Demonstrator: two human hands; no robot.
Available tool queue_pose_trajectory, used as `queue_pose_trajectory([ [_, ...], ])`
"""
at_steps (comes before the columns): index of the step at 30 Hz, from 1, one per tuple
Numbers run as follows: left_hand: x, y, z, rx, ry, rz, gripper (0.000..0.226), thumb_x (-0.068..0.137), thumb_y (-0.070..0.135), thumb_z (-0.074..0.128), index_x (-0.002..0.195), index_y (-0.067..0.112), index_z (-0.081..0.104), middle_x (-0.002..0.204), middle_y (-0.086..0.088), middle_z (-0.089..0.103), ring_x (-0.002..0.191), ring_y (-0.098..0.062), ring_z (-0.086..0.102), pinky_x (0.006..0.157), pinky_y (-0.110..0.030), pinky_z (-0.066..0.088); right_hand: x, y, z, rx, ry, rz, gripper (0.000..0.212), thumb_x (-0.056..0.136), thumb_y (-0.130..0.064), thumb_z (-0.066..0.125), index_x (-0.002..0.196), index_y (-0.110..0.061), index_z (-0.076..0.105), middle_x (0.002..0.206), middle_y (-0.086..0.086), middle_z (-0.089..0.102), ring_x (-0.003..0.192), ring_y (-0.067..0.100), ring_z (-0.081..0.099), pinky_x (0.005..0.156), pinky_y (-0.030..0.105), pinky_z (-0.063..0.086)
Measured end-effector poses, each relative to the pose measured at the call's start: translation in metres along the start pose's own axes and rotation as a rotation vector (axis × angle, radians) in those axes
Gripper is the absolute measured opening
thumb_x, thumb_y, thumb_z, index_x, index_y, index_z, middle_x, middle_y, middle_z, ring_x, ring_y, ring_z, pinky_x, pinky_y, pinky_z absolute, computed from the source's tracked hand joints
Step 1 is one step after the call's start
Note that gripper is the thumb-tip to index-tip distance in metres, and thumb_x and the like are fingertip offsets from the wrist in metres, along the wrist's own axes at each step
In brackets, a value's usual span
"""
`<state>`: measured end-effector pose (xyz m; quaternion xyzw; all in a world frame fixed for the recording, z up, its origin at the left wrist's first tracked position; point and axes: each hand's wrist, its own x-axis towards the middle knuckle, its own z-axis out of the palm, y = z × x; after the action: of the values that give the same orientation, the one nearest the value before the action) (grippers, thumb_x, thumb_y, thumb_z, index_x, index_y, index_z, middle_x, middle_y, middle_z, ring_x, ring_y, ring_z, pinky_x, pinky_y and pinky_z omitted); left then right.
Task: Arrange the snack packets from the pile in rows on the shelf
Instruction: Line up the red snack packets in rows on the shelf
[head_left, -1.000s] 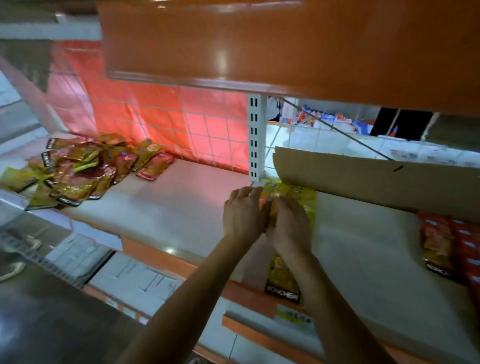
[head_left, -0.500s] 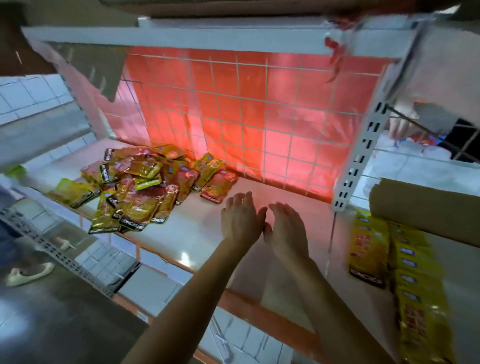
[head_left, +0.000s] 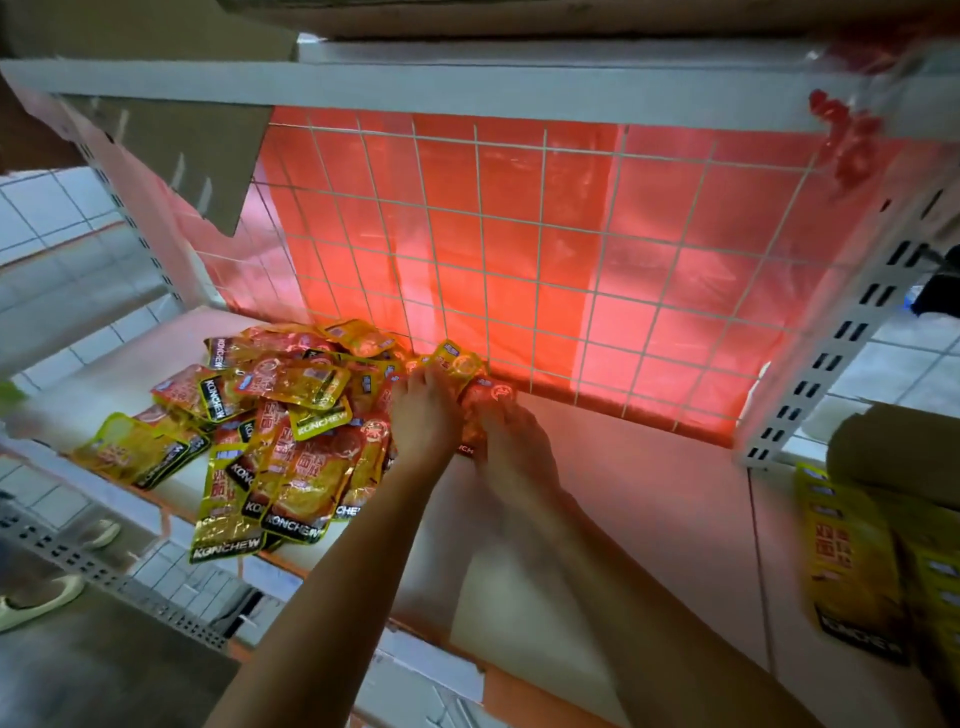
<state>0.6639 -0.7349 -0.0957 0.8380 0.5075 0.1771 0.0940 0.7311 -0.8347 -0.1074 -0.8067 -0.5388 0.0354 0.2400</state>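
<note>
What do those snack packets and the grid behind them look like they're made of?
The glossy yellow and red snack packets look like plastic or foil film: crinkled, with bright highlights. The white square-grid back panel looks like painted metal wire: thin crossing rods. The red sheet behind it seems translucent plastic; light glows through.

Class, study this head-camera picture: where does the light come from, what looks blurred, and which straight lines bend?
Head view: red light glows through the sheet behind the wire grid, tinting the shelf pink; the snack packet pile glints; the yellow packets at right are smeared by blur; wide-angle distortion slants the slotted upright.
</note>
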Motion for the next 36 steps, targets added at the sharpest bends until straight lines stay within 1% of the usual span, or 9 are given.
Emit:
queue_pose_trajectory([
  [3, 0.015, -0.008, -0.001, -0.012, -0.02, -0.014, 0.041, 0.096, 0.03, 0.046, 0.129, 0.006, 0.046, 0.128, -0.014, 0.056, 0.122, -0.038, 0.043, 0.097, -0.042, 0.032, 0.013, -0.004, 0.008, 0.022, -0.014, 0.051, 0.04, 0.092, -0.029, 0.048, 0.132, -0.022, 0.046, 0.137, 0.009, 0.043, 0.123, 0.033, 0.042, 0.1, 0.037, 0.035],
  [7, 0.023, -0.013, 0.002, 0.007, -0.043, -0.013, 0.046, 0.094, 0.035, 0.051, 0.13, 0.007, 0.044, 0.126, -0.014, 0.058, 0.125, -0.036, 0.039, 0.099, -0.043, 0.033, 0.023, -0.003, 0.02, -0.028, -0.06, 0.174, 0.043, 0.094, -0.043, 0.044, 0.135, -0.028, 0.043, 0.144, 0.012, 0.032, 0.129, 0.034, 0.032, 0.104, 0.04, 0.031],
  [14, 0.02, -0.014, 0.009, 0.098, 0.046, 0.089, 0.052, 0.088, 0.034, 0.057, 0.132, 0.01, 0.045, 0.124, -0.009, 0.057, 0.12, -0.03, 0.043, 0.096, -0.037, 0.034, 0.025, -0.002, 0.019, -0.081, 0.081, 0.32, 0.032, 0.092, -0.036, 0.049, 0.121, -0.024, 0.054, 0.125, 0.009, 0.047, 0.113, 0.029, 0.045, 0.09, 0.035, 0.038],
  [18, 0.016, -0.007, 0.012, 0.035, 0.077, 0.207, 0.052, 0.083, 0.029, 0.062, 0.13, 0.012, 0.05, 0.119, -0.009, 0.06, 0.116, -0.03, 0.049, 0.096, -0.037, 0.033, 0.026, 0.005, 0.008, 0.01, 0.061, 0.448, 0.06, 0.081, -0.034, 0.068, 0.129, -0.014, 0.038, 0.131, 0.015, 0.039, 0.117, 0.033, 0.043, 0.094, 0.036, 0.04],
  [22, 0.008, 0.007, 0.013, 0.018, 0.143, 0.33, 0.04, 0.077, 0.029, 0.071, 0.111, 0.01, 0.061, 0.101, -0.011, 0.066, 0.101, -0.032, 0.06, 0.11, -0.043, 0.028, 0.013, 0.018, -0.002, 0.184, 0.097, 0.507, 0.062, 0.079, -0.03, 0.07, 0.127, -0.01, 0.036, 0.125, 0.017, 0.041, 0.115, 0.036, 0.045, 0.088, 0.036, 0.041],
  [25, -0.003, 0.022, 0.011, -0.079, 0.138, 0.377, 0.027, 0.082, 0.023, 0.068, 0.104, 0.008, 0.064, 0.097, -0.014, 0.065, 0.094, -0.036, 0.06, 0.091, -0.042, 0.041, -0.001, 0.03, -0.011, 0.286, 0.159, 0.472, 0.054, 0.081, -0.031, 0.068, 0.124, -0.012, 0.041, 0.117, 0.012, 0.046, 0.108, 0.036, 0.053, 0.081, 0.038, 0.043],
  [28, -0.015, 0.037, 0.007, -0.205, 0.122, 0.402, 0.029, 0.089, 0.038, 0.062, 0.106, 0.015, 0.062, 0.096, -0.01, 0.068, 0.089, -0.036, 0.062, 0.07, -0.04, 0.041, -0.015, 0.043, -0.024, 0.338, 0.242, 0.521, 0.055, 0.079, -0.023, 0.067, 0.127, -0.017, 0.041, 0.119, 0.008, 0.054, 0.11, 0.034, 0.055, 0.085, 0.037, 0.043],
  [32, -0.036, 0.064, 0.003, -0.499, 0.078, 0.339, 0.04, 0.083, 0.053, 0.064, 0.091, 0.014, 0.061, 0.076, -0.007, 0.067, 0.077, -0.033, 0.062, 0.06, -0.039, 0.045, -0.037, 0.064, -0.046, 0.42, 0.333, 0.6, 0.052, 0.084, -0.024, 0.066, 0.13, -0.017, 0.043, 0.12, 0.009, 0.062, 0.108, 0.033, 0.06, 0.086, 0.034, 0.043],
  [36, -0.051, 0.088, 0.013, -0.589, -0.042, 0.197, 0.026, 0.08, 0.041, 0.074, 0.092, 0.019, 0.068, 0.086, 0.003, 0.072, 0.081, -0.02, 0.064, 0.069, -0.03, 0.045, -0.062, 0.082, -0.072, 0.472, 0.435, 0.636, 0.042, 0.088, -0.022, 0.062, 0.127, -0.016, 0.046, 0.114, 0.012, 0.065, 0.102, 0.034, 0.062, 0.087, 0.038, 0.048],
])
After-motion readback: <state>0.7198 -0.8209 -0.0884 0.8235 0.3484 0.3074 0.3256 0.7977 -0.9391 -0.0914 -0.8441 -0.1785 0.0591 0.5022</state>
